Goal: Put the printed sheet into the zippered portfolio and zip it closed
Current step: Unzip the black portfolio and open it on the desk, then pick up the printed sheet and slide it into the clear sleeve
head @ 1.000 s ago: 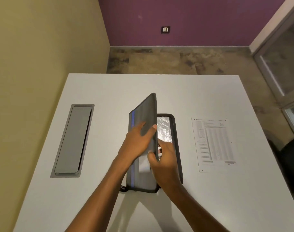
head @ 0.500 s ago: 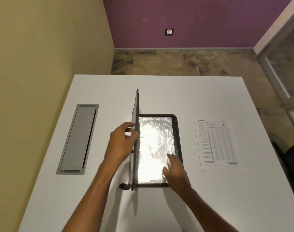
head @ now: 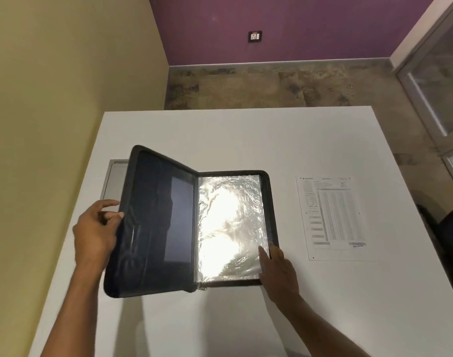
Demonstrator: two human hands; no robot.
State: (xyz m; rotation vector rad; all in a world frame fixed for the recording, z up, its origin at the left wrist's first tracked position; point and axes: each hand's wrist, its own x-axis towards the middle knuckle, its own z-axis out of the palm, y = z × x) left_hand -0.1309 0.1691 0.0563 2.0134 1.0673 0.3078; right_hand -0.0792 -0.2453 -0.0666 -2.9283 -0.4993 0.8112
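The dark zippered portfolio [head: 155,228] lies unzipped and spread wide in the middle of the white table [head: 246,135]. Its left cover is tilted up off the table, and my left hand [head: 95,233] grips that cover's outer edge. The right half lies flat and shows a shiny clear plastic sleeve [head: 229,225] glaring with light. My right hand [head: 279,269] presses with spread fingers on the right half's near right corner. The printed sheet [head: 332,217] lies flat on the table to the right of the portfolio, a short gap away, untouched.
A grey cable-tray lid [head: 114,181] is set into the table behind the raised cover, mostly hidden. A yellow wall runs along the table's left side. A dark chair [head: 452,228] stands off the table's right edge.
My left hand has swung the portfolio's cover from nearly shut, through upright, over to the left, laying the inside open. My right hand came out from inside and now rests on the right half's corner.
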